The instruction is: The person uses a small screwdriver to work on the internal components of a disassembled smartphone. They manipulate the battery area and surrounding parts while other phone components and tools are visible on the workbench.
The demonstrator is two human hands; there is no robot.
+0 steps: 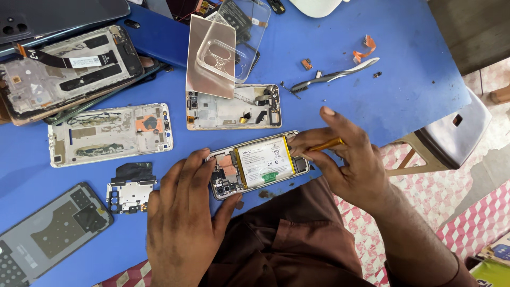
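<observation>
An opened phone (pixel 258 165) with a white battery and bare circuit boards lies at the near edge of the blue table (pixel 404 90). My left hand (pixel 180 218) rests on its left end, fingers spread over the camera corner. My right hand (pixel 345 157) grips a thin yellow-handled tool (pixel 325 144) whose tip sits at the phone's right end.
Several stripped phone frames (pixel 109 134) (pixel 234 112) lie further back, with a clear case (pixel 226 50) over one. A black-and-silver cover plate (pixel 130 188) and a grey back panel (pixel 50 231) lie left. Tweezers (pixel 334 76) and small parts lie right. A stool (pixel 451 133) stands beside the table.
</observation>
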